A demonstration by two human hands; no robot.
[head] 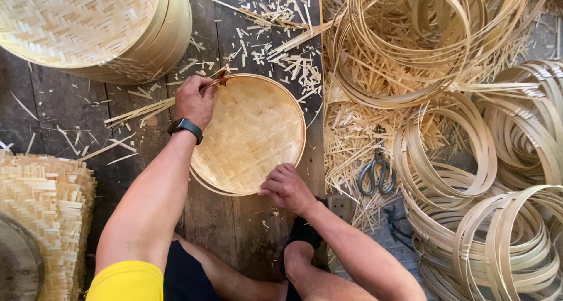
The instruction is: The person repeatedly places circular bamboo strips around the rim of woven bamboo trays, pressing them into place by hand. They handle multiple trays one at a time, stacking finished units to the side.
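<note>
A round, shallow tray of pale woven bamboo with a thin hoop rim (252, 134) lies flat on the dark wooden plank floor (246, 225), directly in front of the seated person, so both hands can reach opposite sides of it. The left hand (195, 100) sits at the tray's far-left rim, its grip pressed together on a small reddish-handled tool (218, 77) held against the rim edge, beside a bundle of long loose bamboo strips (138, 112) that trails off leftward from the same spot. The right hand (285, 188) rests on the near rim, fingers curled down and pinching the edge; it appears to be steadying the tray against the pressure applied on the other side.

Materials lie within arm's reach: loose coils of pale split-bamboo hoops (410, 43) to the right and upper right, grey metal scissors (376, 175) lying on the shavings beside them, a stack of finished woven bamboo trays (99, 31) at upper left, and a pile of square woven bamboo mats (44, 207) at lower left.
</note>
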